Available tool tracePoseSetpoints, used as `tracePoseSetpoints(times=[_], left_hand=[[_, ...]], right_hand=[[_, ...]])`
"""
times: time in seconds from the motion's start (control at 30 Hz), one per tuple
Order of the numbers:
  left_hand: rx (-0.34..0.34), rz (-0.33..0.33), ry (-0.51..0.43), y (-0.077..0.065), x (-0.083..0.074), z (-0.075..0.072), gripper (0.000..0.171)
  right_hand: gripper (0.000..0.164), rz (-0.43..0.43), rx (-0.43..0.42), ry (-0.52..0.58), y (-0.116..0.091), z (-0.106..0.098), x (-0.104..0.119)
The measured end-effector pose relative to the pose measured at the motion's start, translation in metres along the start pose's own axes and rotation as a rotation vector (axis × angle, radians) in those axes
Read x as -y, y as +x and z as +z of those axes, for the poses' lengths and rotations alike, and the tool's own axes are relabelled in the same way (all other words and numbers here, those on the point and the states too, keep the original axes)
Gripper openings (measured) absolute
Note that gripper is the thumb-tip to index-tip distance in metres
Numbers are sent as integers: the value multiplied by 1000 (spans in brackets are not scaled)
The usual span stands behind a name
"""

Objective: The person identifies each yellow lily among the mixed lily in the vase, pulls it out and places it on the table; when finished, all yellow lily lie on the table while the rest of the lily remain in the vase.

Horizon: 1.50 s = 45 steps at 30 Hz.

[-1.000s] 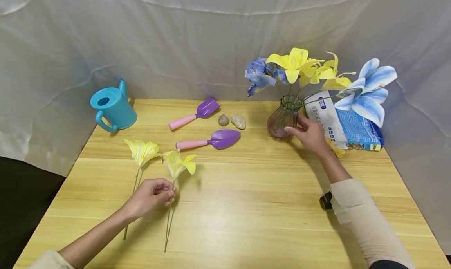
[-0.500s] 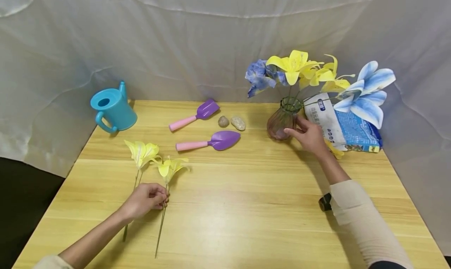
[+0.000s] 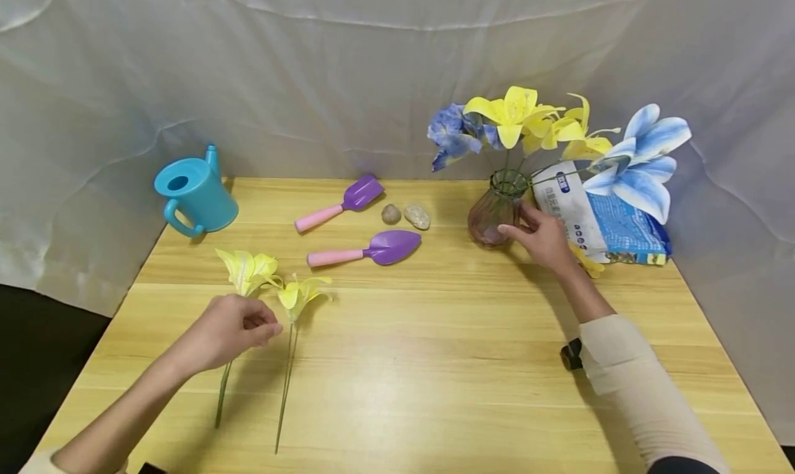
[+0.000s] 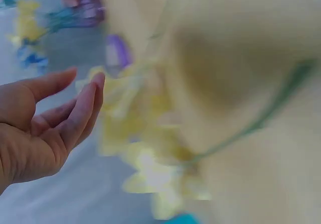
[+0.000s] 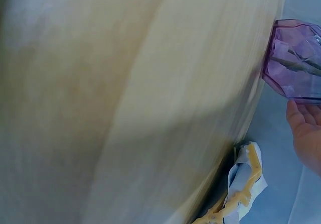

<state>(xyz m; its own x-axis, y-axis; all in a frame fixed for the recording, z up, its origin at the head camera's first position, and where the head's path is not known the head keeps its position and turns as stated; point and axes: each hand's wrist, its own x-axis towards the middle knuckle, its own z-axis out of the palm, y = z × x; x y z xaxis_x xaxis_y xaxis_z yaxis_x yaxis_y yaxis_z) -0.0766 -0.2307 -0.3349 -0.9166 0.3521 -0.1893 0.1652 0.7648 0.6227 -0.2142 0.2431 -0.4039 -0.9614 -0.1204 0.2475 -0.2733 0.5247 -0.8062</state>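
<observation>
My left hand (image 3: 232, 329) hovers with thumb and fingers apart and nothing between them; the left wrist view shows the gap. Just right of its fingertips lies a yellow lily (image 3: 297, 296) with a thin stem on the table. A second yellow lily (image 3: 247, 270) lies beyond the hand, its stem partly hidden by it. My right hand (image 3: 546, 239) holds the purple-tinted glass vase (image 3: 487, 219) at its right side, thumb in front, other fingers partly hidden behind. From the vase's neck rise yellow lilies (image 3: 512, 115), a blue-violet flower (image 3: 452, 134) and a blue-white flower (image 3: 646, 163).
A blue watering can (image 3: 199, 194) stands at the back left of the wooden table (image 3: 435, 363). Toward the back middle lie a purple shovel (image 3: 363, 192), a purple trowel (image 3: 394, 247) and two stones (image 3: 417, 216). A blue-white bag (image 3: 621, 219) lies behind the right hand.
My left hand laid the right-hand yellow lily down beside the other one, let go of its stem and moved back left. The right hand stays on the vase.
</observation>
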Motion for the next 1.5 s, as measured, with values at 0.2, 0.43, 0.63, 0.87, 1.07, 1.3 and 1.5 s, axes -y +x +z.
tracePoseSetpoints(times=[0.2,0.43,0.63,0.87,1.07,1.3,1.5], left_hand=[[-98,211,20,26,-48,-18,7],[-139,363,-204,103,-102,-2,18],[-145,307,-412,169,-143,29,22],[-199,245,-479,220,-181,70,25],[-395,200,-492,251,-203,95,27],[-571,104,-429,277,-223,109,25],[-627,81,-314,292,-231,113,17]], right_hand=[[60,-8,-15,-19,7,2,-23],[63,15,-3,-22,6,2,-27],[64,-31,-23,-44,11,4,-50],[62,-79,-62,-126,26,10,-97],[62,-66,-45,-123,22,7,-84],[62,-34,13,-28,14,2,-54],[61,-36,20,25,14,1,-46]])
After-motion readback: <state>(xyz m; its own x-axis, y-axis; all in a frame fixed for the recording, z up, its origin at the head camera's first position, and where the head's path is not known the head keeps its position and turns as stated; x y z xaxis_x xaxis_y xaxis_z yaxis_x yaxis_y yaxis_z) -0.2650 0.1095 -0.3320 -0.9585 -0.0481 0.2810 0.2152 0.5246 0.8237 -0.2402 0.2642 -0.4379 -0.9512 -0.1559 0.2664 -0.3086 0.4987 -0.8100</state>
